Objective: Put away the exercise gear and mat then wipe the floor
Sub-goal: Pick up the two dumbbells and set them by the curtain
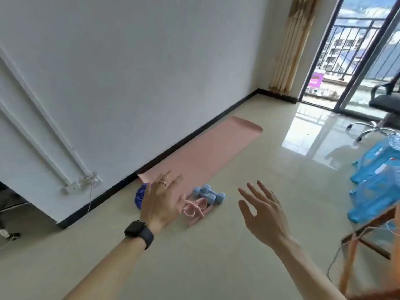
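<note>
My left grip (161, 203) and right grip (264, 217) hang open, fingers spread, holding nothing above the floor (216, 260), with the blue dumbbells (208, 194) and pink pedal puller (195, 208) lying between them, beside the unrolled pink mat (205, 152).

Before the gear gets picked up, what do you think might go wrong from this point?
Both the left hand and right hand are open and empty. The blue dumbbells lie close against the looped pink pull band, so lifting one might drag the other. Dropped on the glossy tiled floor, a dumbbell might chip it. The loose cable by the wooden table could trip someone carrying things.
</note>
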The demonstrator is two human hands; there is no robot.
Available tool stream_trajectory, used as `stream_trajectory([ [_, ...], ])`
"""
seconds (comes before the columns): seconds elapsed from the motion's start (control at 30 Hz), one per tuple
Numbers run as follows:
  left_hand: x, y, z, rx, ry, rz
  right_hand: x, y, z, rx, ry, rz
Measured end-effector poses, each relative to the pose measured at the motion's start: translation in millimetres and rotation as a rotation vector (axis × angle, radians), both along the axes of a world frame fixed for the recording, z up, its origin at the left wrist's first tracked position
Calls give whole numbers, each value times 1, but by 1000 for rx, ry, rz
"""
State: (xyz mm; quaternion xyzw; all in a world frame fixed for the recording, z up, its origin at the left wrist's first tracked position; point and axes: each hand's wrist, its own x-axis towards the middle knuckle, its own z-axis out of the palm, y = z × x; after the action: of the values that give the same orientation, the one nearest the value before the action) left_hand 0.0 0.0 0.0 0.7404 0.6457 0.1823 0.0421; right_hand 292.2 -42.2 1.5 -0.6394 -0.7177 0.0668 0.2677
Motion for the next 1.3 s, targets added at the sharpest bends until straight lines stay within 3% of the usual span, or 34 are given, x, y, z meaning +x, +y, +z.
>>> stream_trajectory([
  [0.23,22,62,-78,-218,74,-43,17,69,-71,-242,-74,-7],
  [0.53,44,201,-126,-399,3,-37,32,216,-123,-497,-143,11],
  [0.77,66,309,-148,-535,-40,0,42,336,-137,-518,-174,55],
  [1.07,92,449,-200,-615,-142,201,58,511,-205,-653,-163,206],
  [1.3,106,518,-270,-735,-227,425,67,628,-282,-782,-288,415],
])
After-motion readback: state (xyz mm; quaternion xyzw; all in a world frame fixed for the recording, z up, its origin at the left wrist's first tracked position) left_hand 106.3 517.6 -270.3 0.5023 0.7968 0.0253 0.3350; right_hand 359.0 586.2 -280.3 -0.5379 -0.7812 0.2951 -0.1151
